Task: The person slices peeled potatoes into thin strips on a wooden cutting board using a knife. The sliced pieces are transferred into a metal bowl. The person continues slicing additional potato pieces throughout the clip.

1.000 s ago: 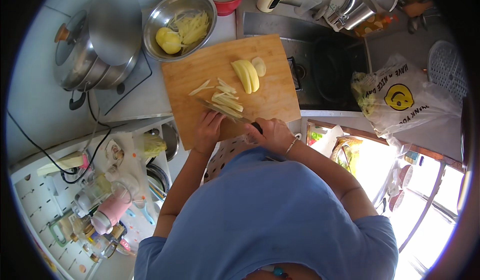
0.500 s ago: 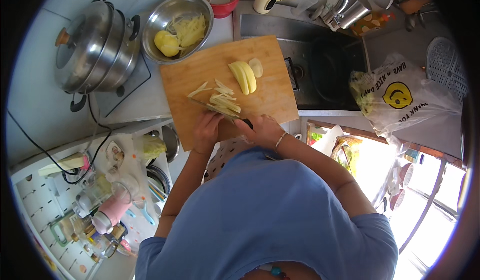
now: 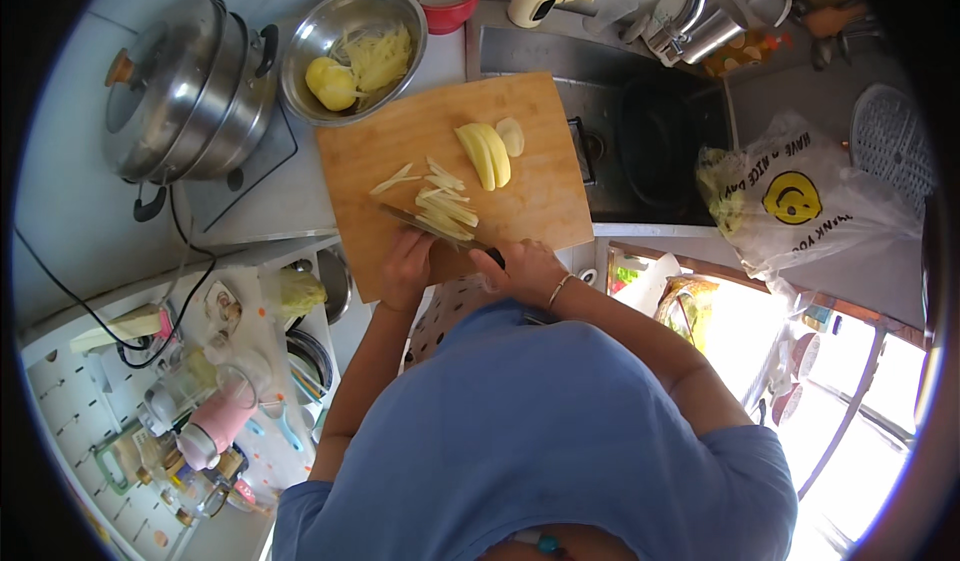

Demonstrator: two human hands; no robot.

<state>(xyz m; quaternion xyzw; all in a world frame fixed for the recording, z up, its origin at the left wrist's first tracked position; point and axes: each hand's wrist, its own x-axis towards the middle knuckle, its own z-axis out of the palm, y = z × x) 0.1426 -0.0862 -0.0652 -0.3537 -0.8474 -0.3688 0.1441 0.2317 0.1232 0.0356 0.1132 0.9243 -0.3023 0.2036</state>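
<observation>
My right hand grips the black handle of a kitchen knife near the front edge of a wooden cutting board. Its blade points left, just in front of a pile of pale yellow potato strips. Closed fingers of my left hand rest on the board against the near side of the blade; whatever lies beneath them is hidden. Farther back on the board are thick potato slices, leaning together, and a small end piece.
Behind the board's left corner stands a steel bowl holding a peeled potato and shreds. A steamer pot sits at left. The sink lies right of the board, with a plastic bag beyond. A red bowl stands at the back.
The knife and both hands have shifted slightly toward me, away from the strips. The view has moved a little; the slices and strips keep their places on the board.
</observation>
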